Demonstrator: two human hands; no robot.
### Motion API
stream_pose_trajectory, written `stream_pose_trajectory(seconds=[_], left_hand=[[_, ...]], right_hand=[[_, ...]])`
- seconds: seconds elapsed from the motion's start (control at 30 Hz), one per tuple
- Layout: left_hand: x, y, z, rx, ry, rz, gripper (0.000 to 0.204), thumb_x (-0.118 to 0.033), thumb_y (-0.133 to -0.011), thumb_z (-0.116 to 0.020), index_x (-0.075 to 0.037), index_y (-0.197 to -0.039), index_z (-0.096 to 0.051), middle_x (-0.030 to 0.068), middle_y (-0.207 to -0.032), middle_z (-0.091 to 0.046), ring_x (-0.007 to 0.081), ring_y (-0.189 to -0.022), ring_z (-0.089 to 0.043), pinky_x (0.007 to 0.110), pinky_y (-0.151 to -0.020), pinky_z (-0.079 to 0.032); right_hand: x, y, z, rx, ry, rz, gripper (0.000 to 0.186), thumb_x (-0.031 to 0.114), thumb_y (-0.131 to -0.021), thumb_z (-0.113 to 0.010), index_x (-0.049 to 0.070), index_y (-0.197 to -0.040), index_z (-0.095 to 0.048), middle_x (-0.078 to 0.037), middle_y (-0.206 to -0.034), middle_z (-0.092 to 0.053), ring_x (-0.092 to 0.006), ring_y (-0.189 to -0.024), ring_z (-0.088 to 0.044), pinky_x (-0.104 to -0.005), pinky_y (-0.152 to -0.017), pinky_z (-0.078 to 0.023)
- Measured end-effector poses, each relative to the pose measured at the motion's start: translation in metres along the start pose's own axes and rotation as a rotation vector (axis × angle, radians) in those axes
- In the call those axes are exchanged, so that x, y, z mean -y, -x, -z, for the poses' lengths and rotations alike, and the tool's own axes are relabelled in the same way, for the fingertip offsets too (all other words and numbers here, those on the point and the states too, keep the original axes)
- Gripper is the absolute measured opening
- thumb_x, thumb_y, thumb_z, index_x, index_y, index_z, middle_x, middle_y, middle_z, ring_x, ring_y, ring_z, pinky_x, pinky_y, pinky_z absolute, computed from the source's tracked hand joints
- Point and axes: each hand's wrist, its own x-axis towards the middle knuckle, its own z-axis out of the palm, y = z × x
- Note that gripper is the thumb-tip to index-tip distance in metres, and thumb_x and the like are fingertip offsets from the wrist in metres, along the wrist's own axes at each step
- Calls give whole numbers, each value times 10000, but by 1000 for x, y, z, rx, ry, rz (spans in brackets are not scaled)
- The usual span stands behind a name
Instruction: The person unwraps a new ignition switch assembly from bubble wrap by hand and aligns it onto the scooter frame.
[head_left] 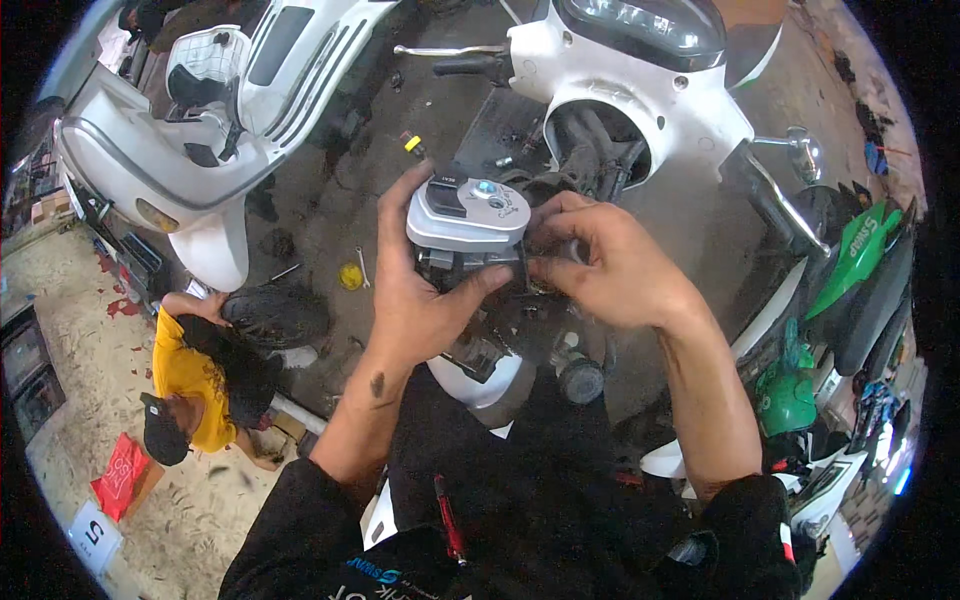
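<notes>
Between my hands is a scooter switch unit, with a rounded silver-grey top, a black switch and a small blue spot. Its underside is a dark, blocky part. My left hand is closed round the unit's left side, its thumb pressed along the near lower edge. At the right side of the unit, my right hand is closed, fingertips bunched against the dark lower part. What they pinch is mostly hidden behind the fingers. Just beyond my left fingertips shows a yellow-and-black connector.
A white scooter front with an open round hole stands ahead, its brake lever pointing left. White bodywork fills the far left. A person in yellow crouches by a tyre. A wrench lies on the floor. Green panels stand right.
</notes>
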Motion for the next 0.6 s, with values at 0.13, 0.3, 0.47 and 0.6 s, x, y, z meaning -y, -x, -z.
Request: stream_pose_trajectory(seconds=[0.13, 0.3, 0.47, 0.6], left_hand=[[0, 2, -2, -19, 64, 32, 963, 38, -632, -822, -49, -1417, -271, 144, -1250, -511, 242, -1160, -537, 370, -1002, -438], [2, 2, -4, -33, 92, 50, 967, 56, -621, -815, -45, -1415, -272, 146, -1262, -496, 242, -1167, -531, 366, -1003, -436], [2, 1, -4, -26, 132, 69, 967, 50, -620, -818, -38, -1413, -272, 151, -1267, -488, 241, -1167, -526, 364, -1009, -428], [3, 0, -1, -21, 91, 52, 963, 45, -623, -818, -32, -1412, -271, 149, -1260, -493, 240, -1160, -529, 366, -1005, -430]], right_hand=[[-1, 0, 1, 20, -74, -14, 208, 14, -766, -684, -39, -963, -646, -132, -1014, -604, -247, -975, -593, -341, -834, -462], [0, 2, -1, -74, -49, 26, 207, 122, -781, -656, -20, -932, -647, -204, -948, -596, -356, -949, -601, -407, -820, -470], [-1, -1, -2, -35, 25, 19, 189, 128, -790, -652, -19, -910, -642, -203, -947, -591, -362, -939, -597, -408, -812, -469], [-5, 1, -3, -91, 37, 61, 174, 119, -797, -644, -19, -904, -643, -197, -944, -586, -359, -933, -590, -408, -815, -468]])
